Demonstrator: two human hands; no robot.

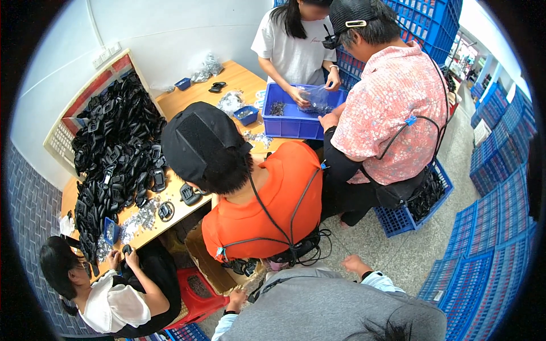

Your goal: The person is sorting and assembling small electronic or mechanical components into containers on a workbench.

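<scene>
Own hands out of view, so grip could not be told. Black plastic parts [114,153] lay heaped on wooden table [239,77] — judged mostly unworked. Only a few pcs were near seated co-worker's hands [120,257]. Blue crate [296,122] approx. part-filled.

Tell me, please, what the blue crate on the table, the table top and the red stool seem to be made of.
The blue crate looks like moulded plastic: even colour, smooth thin walls, slight sheen. The table top seems to be wood or wood veneer, judging by its pale tan, matt surface with faint grain. The red stool is probably plastic too, given its uniform glossy red and perforated seat.
</scene>
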